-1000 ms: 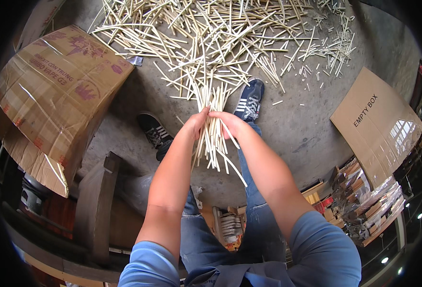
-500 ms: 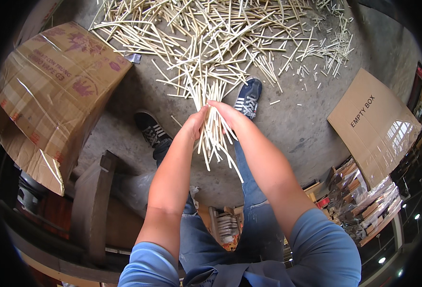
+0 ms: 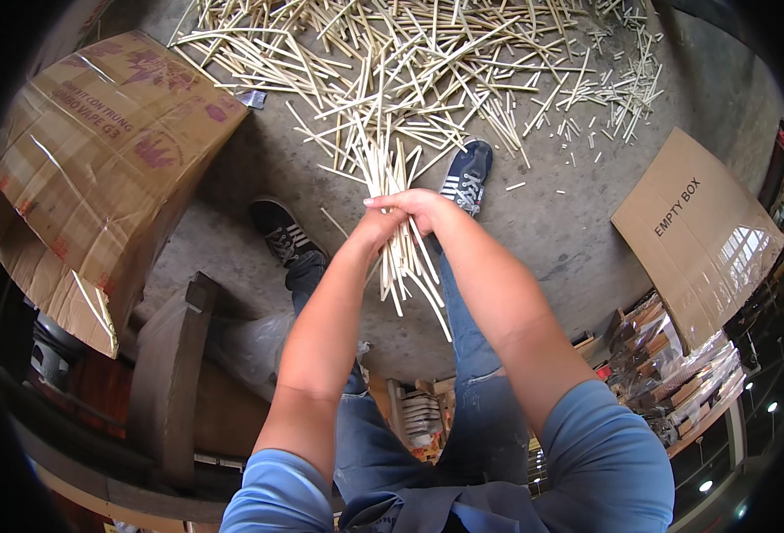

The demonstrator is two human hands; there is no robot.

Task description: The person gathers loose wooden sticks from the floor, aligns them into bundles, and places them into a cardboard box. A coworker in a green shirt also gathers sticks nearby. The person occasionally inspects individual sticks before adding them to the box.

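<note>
Since a second ago the two hands have kept their hold on the bundle of thin pale wooden sticks (image 3: 398,233) and have lifted it a little up and away from the body, toward the big loose heap of the same pale sticks (image 3: 427,80) spread over the grey concrete floor (image 3: 570,231). The bundle hangs nearly upright as before, its lower ends fanned out between the knees, its upper ends overlapping the near fringe of the heap.

The left hand (image 3: 376,226) wraps the bundle from the left, its fingers curled shut around the sticks. The right hand (image 3: 417,206) lies over the top from the right, fingers closed on the same bundle, one fingertip stretched toward the left hand. Judging by the small shift, the sticks are being gathered and evened in the grip, not released.

Below the hands stand two dark blue sports shoes with white stripes, one (image 3: 466,175) touching the edge of the heap, the other (image 3: 278,229) on bare concrete. To the left a large taped brown cardboard box (image 3: 99,169) leans close by; to the right a flattened cardboard sheet (image 3: 698,235) lies well apart. A dark wooden chair back (image 3: 174,373) stands near the left elbow, so free room lies ahead and to the right.
</note>
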